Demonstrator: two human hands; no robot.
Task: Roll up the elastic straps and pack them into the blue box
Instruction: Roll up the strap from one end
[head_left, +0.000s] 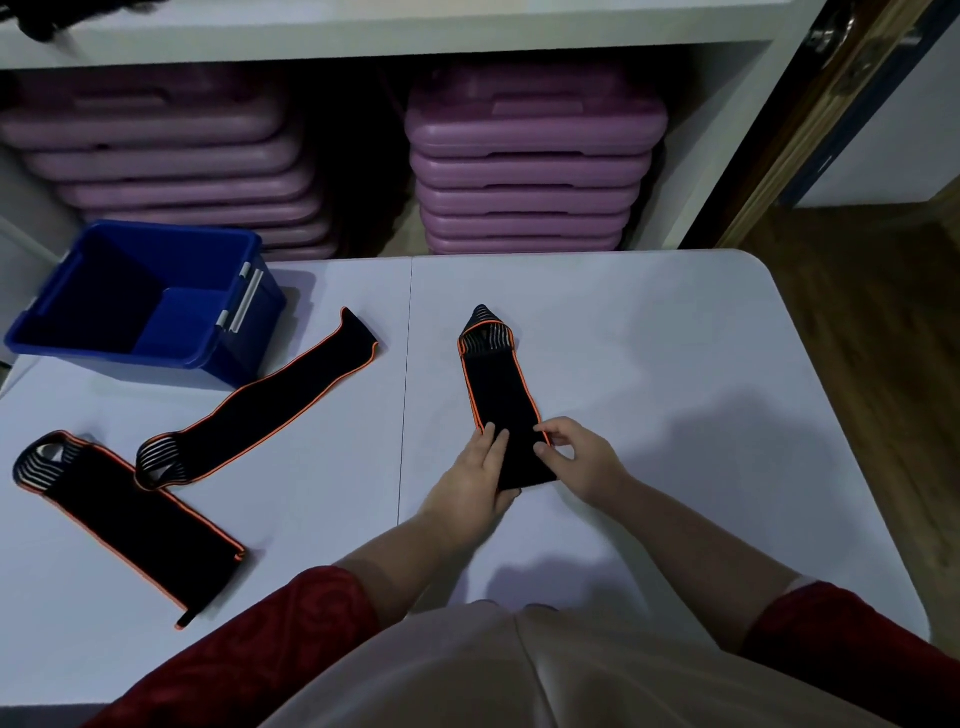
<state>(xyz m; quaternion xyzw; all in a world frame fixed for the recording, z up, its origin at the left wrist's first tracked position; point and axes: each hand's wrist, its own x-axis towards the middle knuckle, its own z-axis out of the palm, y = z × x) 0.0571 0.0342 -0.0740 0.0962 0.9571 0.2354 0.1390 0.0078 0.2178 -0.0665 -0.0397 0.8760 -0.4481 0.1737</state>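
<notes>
Centre frame: strap (498, 395) lies flat, long axis running up-frame from both hands. Left hand (475, 486) flat, pressing its near end; right hand (582, 460) pinches the edge. Blue box (244, 312) upper left, empty.

On the table (675, 338), the box (156, 291) sits upper left. Two straps (260, 400) (135, 514) lie below it at left, their ends overlapping. A third strap (498, 395) lies centre, both hands (472, 483) (582, 457) on its near end.
</notes>
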